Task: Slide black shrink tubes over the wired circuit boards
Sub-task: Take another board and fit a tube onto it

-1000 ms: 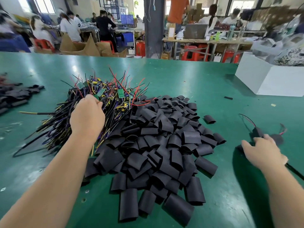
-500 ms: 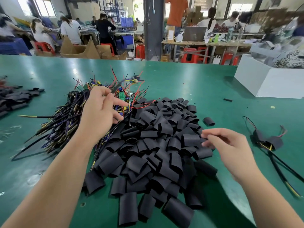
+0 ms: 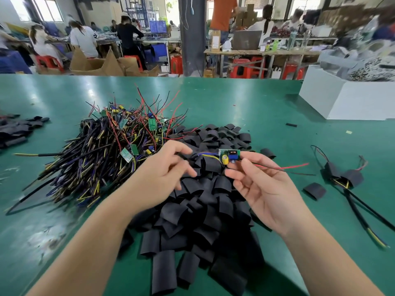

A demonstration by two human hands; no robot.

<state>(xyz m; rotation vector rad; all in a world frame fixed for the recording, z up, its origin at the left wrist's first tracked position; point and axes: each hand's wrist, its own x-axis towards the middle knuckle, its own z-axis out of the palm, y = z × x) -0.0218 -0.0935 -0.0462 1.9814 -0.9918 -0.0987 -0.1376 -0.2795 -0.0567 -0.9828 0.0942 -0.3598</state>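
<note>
One circuit board (image 3: 229,156) between two pinching hands, left hand (image 3: 162,176) on cable, right hand (image 3: 263,189) on leads.

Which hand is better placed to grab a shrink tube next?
Left. The left hand hovers over the tube pile, pinching only the cable end; the right hand holds the board.

Busy workshop: dark pillar (image 3: 189,35), red stools (image 3: 241,68), bright windows (image 3: 37,8) behind green table (image 3: 245,99).
</note>
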